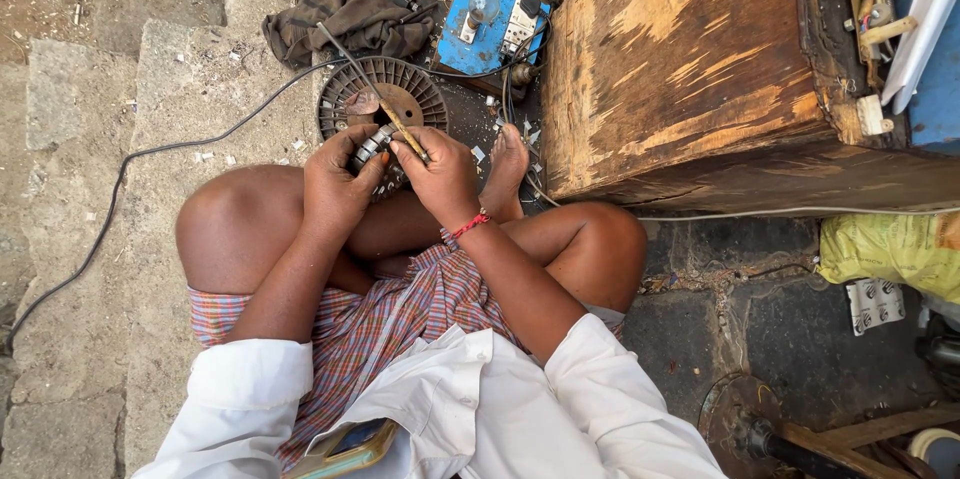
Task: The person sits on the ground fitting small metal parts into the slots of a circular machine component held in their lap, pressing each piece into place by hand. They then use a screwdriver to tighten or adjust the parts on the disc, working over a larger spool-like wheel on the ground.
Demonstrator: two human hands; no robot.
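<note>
— Left hand? Wrapped round a small round metal part, fingers pressed on its side; held above the knees, just clear of the finned disc beyond the grip.

— Right hand? Pinched on a thin rod, tip set against the metal part, shaft running up and away over the disc.

— How far along? Judging by this, mid-work; part out in the hands, rod at it, nothing refitted yet; disc lying bare on the ground.

— Around the grip? Blue box and dark cloth past the disc; wooden crate off to the right; black cable trailing left.
</note>
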